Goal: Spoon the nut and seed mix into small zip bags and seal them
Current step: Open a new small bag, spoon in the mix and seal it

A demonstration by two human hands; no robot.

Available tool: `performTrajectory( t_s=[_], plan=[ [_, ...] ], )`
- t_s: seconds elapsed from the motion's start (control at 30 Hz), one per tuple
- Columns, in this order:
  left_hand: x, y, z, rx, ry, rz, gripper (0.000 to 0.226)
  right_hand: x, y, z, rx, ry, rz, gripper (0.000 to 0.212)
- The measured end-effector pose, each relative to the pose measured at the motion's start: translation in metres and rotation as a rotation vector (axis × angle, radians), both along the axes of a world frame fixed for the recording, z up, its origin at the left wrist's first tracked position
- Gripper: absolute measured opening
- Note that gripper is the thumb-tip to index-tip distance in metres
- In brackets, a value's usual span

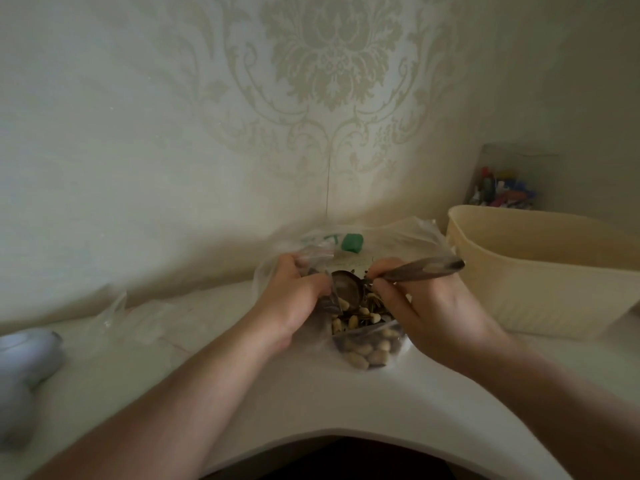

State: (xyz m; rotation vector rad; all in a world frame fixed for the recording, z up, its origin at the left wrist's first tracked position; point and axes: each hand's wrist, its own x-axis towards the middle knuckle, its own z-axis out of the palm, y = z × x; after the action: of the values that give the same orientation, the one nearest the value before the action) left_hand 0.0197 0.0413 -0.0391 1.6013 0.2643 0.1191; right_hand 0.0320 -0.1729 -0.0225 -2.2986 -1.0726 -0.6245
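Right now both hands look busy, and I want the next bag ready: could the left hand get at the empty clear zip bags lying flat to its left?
Probably not yet: the left hand grips the filling bag's mouth, though nothing blocks the empty clear zip bags.

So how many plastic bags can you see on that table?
3, perhaps more. The nut bag sits between the hands, the left hand gripping its edge. A big bag lies behind it. Empty bags lie left, blurred together, so their number is unclear.
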Motion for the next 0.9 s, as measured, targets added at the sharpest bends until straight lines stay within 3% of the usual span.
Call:
performTrajectory(
  t_s=[0.1,0.23,0.3,0.37,0.43,0.6,0.67,0.83,0.9],
  plan=[
    [0.002,0.001,-0.002,-0.005,0.004,-0.006,0.036,0.001,0.000,0.000,0.031,-0.004,-0.010,0.014],
    [0.003,0.003,-0.001,-0.052,-0.069,-0.042,0.041,0.010,-0.011,-0.005,0.028,-0.146,0.011,0.023],
    [0.005,0.003,-0.002,-0.127,-0.098,-0.067,0.048,0.017,-0.024,-0.011,-0.085,-0.092,0.057,0.036],
    [0.008,0.001,-0.006,-0.166,-0.136,-0.074,0.037,0.023,-0.033,-0.021,-0.239,-0.071,0.057,0.050],
    [0.011,0.001,-0.012,-0.075,-0.192,-0.057,0.025,0.026,-0.037,-0.029,-0.298,-0.125,0.028,0.051],
    [0.012,-0.001,-0.019,-0.016,-0.292,-0.113,0.028,0.037,-0.048,-0.040,-0.370,-0.140,-0.020,0.057],
    [0.013,-0.002,-0.018,-0.015,-0.314,-0.123,0.030,0.038,-0.044,-0.035,-0.333,-0.108,-0.065,0.055],
    [0.011,-0.003,-0.014,-0.047,-0.354,-0.143,0.050,0.021,-0.011,0.002,-0.063,0.074,-0.197,0.016],
    [0.012,-0.004,-0.013,-0.049,-0.355,-0.155,0.055,0.022,0.005,0.012,0.004,0.284,-0.189,0.025]
  ],
)
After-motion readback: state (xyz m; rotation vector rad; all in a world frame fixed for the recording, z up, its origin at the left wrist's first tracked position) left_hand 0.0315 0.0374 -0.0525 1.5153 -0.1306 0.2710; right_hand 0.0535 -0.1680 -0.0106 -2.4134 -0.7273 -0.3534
